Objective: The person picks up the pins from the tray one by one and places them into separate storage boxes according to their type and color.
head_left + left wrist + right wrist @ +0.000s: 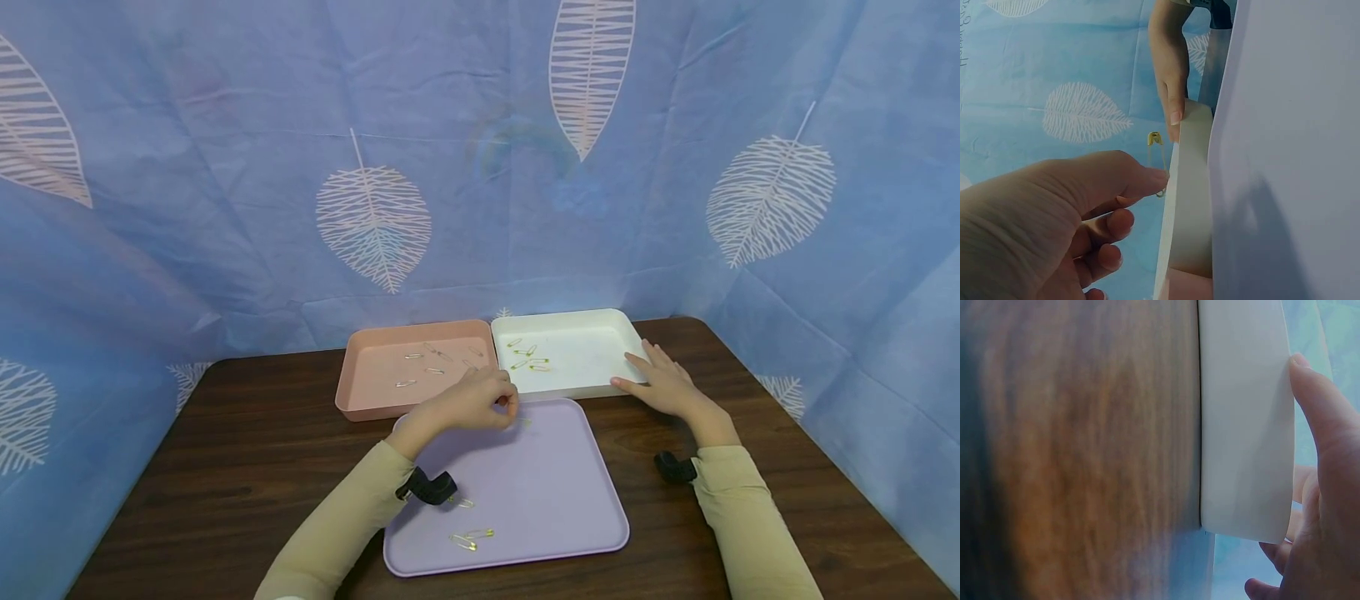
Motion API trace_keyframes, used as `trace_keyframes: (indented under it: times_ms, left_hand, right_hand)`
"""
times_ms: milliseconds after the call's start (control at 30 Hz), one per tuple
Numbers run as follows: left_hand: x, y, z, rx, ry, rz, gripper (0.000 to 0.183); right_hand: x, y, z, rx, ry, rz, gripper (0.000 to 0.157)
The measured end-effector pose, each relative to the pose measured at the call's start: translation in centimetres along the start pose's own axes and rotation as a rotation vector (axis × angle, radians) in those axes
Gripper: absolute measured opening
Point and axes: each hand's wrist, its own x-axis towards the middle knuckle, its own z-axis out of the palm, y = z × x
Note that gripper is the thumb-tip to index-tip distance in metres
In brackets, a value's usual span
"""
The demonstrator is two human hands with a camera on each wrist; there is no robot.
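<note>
Between thumb and forefinger my left hand pinches a gold safety pin, held up over the far part of the lilac tray. My right hand rests at the near right corner of the white tray, fingers spread and thumb at its rim. Several gold safety pins lie in the left half of the white tray. In the pink tray are several silver safety pins. A few more pins lie on the near left of the lilac tray.
The pink and white trays stand side by side at the back of the dark wooden table, with the lilac tray in front of them. A blue cloth with white leaf prints hangs behind the table. Black straps circle both wrists.
</note>
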Motion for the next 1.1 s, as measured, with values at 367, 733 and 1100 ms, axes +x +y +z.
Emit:
trace_keyframes:
  times_ms: [367, 733, 1100]
  left_hand:
    - [2.6, -0.1, -0.9, 0.100, 0.043, 0.013, 0.011]
    - [4.6, 0.1, -1.4, 0.068, 0.008, -0.048, 0.012]
    - [7.2, -0.8, -0.4, 0.102, 0.072, -0.088, 0.006]
  right_hand:
    - [0.1, -0.3, 0.0, -0.001, 0.004, -0.008, 0.083]
    - [0.0, -0.2, 0.1, -0.010, 0.005, -0.013, 0.083]
    - [0.1, -0.2, 0.1, -0.026, 0.016, -0.015, 0.082]
